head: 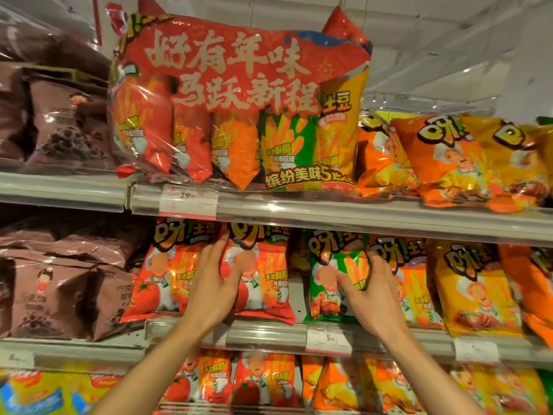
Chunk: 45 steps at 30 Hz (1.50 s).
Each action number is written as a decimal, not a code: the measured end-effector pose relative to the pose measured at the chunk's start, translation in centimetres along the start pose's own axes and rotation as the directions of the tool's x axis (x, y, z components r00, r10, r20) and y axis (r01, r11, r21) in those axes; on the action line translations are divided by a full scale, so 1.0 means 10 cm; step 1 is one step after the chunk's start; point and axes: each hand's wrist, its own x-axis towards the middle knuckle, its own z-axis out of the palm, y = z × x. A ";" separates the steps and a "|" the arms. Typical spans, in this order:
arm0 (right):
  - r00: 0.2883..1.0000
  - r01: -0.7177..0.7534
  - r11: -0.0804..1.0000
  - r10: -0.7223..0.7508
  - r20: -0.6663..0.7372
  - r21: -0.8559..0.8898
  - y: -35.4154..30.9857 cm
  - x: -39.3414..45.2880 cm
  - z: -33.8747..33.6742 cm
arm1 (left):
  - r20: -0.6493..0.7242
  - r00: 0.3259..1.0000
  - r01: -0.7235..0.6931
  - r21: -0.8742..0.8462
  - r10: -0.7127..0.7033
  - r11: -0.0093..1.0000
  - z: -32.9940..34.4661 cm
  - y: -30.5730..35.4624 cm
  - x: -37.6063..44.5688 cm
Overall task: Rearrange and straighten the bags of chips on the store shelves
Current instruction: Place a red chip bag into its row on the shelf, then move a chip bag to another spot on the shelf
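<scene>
1. The left hand [214, 287] rests with straight fingers against the red chip bag [263, 277] on the middle shelf [269, 335]; its grip holds nothing.
2. The right hand [372, 295] pinches the green chip bag [326, 283] at its 3 o'clock edge.
3. Orange bags [472, 289] crowd in at 3 o'clock.
4. At 12 o'clock sits a large multipack [239, 100]; brown bags [54, 292] lie at 9 o'clock.

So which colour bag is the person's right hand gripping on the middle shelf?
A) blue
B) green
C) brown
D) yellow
B: the right hand has its fingers curled over the edge of the green bag, while the left hand rests on the red bags beside it.
</scene>
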 end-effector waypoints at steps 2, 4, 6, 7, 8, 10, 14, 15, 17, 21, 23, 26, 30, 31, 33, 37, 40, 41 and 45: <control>1.000 0.000 1.000 0.000 -0.007 0.003 0.03 -0.02 0.00 | 0.003 1.000 0.022 0.028 -0.022 0.999 0.05 -0.01 0.06; 1.000 0.006 1.000 -0.006 -0.008 0.005 0.04 -0.02 0.01 | 0.032 0.999 0.029 0.081 -0.032 0.996 0.10 -0.07 0.12; 1.000 0.008 1.000 -0.008 -0.007 0.008 0.03 -0.02 0.02 | 0.109 0.993 0.013 0.200 -0.036 0.980 0.15 -0.15 0.13; 1.000 0.009 1.000 -0.009 -0.005 0.010 0.03 -0.03 0.03 | 0.146 0.989 -0.001 0.269 -0.040 0.963 0.16 -0.19 0.12; 1.000 0.009 1.000 -0.009 -0.002 0.015 0.03 -0.03 0.03 | 0.156 0.987 -0.022 0.331 -0.032 0.943 0.17 -0.21 0.10; 1.000 0.005 0.999 -0.005 0.007 0.041 0.03 -0.04 0.05 | 0.105 0.993 -0.089 0.410 0.050 0.908 0.17 -0.22 0.07; 1.000 0.009 0.998 -0.009 0.004 0.068 0.02 -0.05 0.10 | 0.149 0.928 -0.367 0.536 0.342 0.760 0.23 -0.20 0.05; 1.000 0.008 0.998 -0.008 0.005 0.068 0.01 -0.05 0.11 | 0.215 0.910 -0.411 0.566 0.354 0.714 0.25 -0.21 0.04; 1.000 0.004 0.998 -0.004 0.008 0.065 0.00 -0.06 0.12 | 0.311 0.901 -0.433 0.588 0.302 0.683 0.29 -0.27 0.03; 1.000 -0.002 0.996 0.000 0.017 0.087 0.00 -0.08 0.14 | 0.352 0.902 -0.420 0.590 0.249 0.689 0.30 -0.34 0.04; 1.000 -0.007 0.994 0.005 0.022 0.109 -0.01 -0.08 0.14 | 0.344 0.903 -0.422 0.583 0.259 0.694 0.29 -0.33 0.05; 0.999 -0.014 0.988 0.009 0.032 0.154 -0.03 -0.07 0.12 | 0.252 0.914 -0.405 0.511 0.318 0.758 0.29 -0.24 0.01; 0.999 -0.025 0.978 0.015 0.049 0.208 -0.03 -0.06 0.04 | 0.128 0.940 -0.339 0.230 0.317 0.912 0.35 0.06 -0.12; 0.999 -0.028 0.975 0.018 0.049 0.218 -0.03 -0.05 0.01 | 0.147 0.945 -0.316 0.174 0.293 0.933 0.38 0.14 -0.15; 0.999 -0.033 0.970 0.023 0.042 0.241 -0.05 -0.05 -0.04 | 0.208 0.946 -0.271 0.097 0.246 0.958 0.45 0.28 -0.19; 0.996 -0.078 0.950 0.060 0.068 0.303 -0.07 -0.04 -0.16 | 0.328 0.935 -0.126 -0.043 0.133 0.991 0.58 0.45 -0.21; 0.989 -0.123 0.931 0.086 0.120 0.343 -0.07 -0.09 -0.22 | 0.362 0.928 -0.052 -0.109 0.088 0.993 0.66 0.50 -0.23; 0.987 -0.132 0.927 0.089 0.136 0.352 -0.06 -0.11 -0.24 | 0.364 0.928 -0.028 -0.130 0.074 0.991 0.69 0.51 -0.26; 0.984 -0.149 0.920 0.100 0.150 0.363 0.05 -0.25 -0.32 | 0.372 0.928 0.068 -0.222 0.020 0.973 0.82 0.54 -0.43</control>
